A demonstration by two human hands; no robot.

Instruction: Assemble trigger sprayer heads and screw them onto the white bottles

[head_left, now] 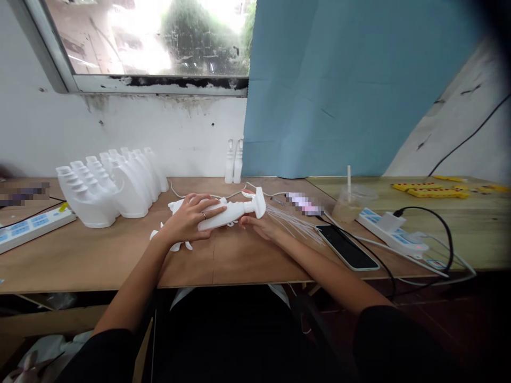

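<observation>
A white trigger spray bottle [223, 215] is held tilted low over the brown tabletop, its spray head [258, 203] pointing right. My left hand [192, 217] is closed around the bottle's body, a ring on one finger. Under the neck and spray head, the bent fingers of my right hand [259, 225] grip the bottle, partly hidden by it. Several white plastic spray parts [175, 206] lie around and behind my left hand. To the right of my right hand, thin white tubes [297, 224] are spread on the table.
White open-necked bottles [93, 199] stand grouped at left. Two slim spray bottles [233, 164] stand by the wall. At right are a phone [347, 247], a plastic cup with straw [349, 205], cables and a power strip [393, 236]. Another power strip [35, 229] lies far left.
</observation>
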